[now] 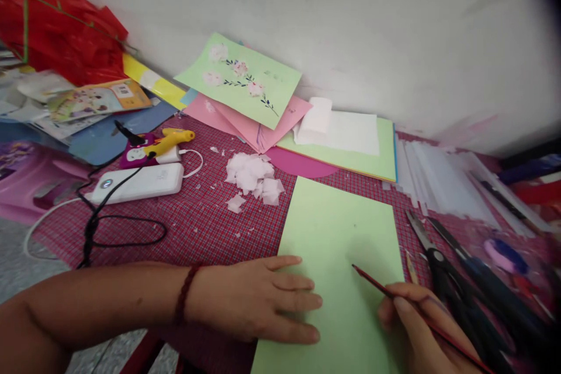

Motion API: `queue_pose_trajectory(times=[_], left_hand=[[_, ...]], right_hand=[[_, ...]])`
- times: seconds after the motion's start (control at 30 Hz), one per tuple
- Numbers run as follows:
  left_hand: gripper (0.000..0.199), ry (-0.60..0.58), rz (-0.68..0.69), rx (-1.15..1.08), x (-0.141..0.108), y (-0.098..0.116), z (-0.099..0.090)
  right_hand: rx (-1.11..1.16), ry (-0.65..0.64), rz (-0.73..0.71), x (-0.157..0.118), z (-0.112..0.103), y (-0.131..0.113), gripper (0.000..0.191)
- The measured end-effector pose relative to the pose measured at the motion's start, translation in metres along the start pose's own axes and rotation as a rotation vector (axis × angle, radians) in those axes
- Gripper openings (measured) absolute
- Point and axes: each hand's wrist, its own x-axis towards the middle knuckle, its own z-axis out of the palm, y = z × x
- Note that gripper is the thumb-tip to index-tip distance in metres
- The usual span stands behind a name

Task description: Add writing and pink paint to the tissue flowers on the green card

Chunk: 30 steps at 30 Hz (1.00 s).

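A light green sheet (337, 228) lies on the red checked tablecloth. My left hand (263, 301) rests flat across its left edge, fingers apart and holding nothing. Between the thumb and fingers of my right hand (416, 321) is a thin dark red pencil (372, 279), its tip over the middle of the sheet. Whether the tip touches the paper is hard to tell. The sheet shows only a tiny dark speck near its upper part. Torn pale pink paper pieces (249, 172) are heaped beyond its left edge.
A green card with flowers (249, 82) leans at the wall on pink paper. To the left are a white power bank (138, 183), cables and a red bag (65, 32). Black-handled scissors (438, 257) and translucent strips (447, 178) lie to the right.
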Motion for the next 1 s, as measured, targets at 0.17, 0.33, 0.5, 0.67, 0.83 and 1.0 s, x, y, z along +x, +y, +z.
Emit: queue_pose_trajectory(times=[0.17, 0.33, 0.5, 0.67, 0.83, 1.0], left_hand=[[0.036, -0.042, 0.007, -0.182, 0.001, -0.001, 0.005], [0.044, -0.032, 0.006, -0.222, 0.003, -0.007, 0.011], [0.049, -0.035, 0.006, -0.236, 0.004, -0.008, 0.011], [0.051, -0.103, -0.011, -0.273, 0.003, -0.009, 0.011], [0.053, -0.131, -0.02, -0.304, 0.003, -0.009, 0.01], [0.056, -0.116, -0.021, -0.316, 0.001, -0.009, 0.011]], right_hand=[[0.166, -0.012, 0.021, -0.008, 0.0, -0.001, 0.016], [0.212, 0.061, 0.01, -0.007, 0.005, -0.007, 0.016], [0.191, 0.017, -0.036, -0.008, 0.006, -0.013, 0.016], [0.15, 0.094, -0.05, -0.007, 0.004, -0.012, 0.018], [0.064, 0.102, -0.031, -0.006, 0.005, -0.018, 0.018], [0.042, 0.078, -0.036, -0.005, 0.008, -0.022, 0.014]])
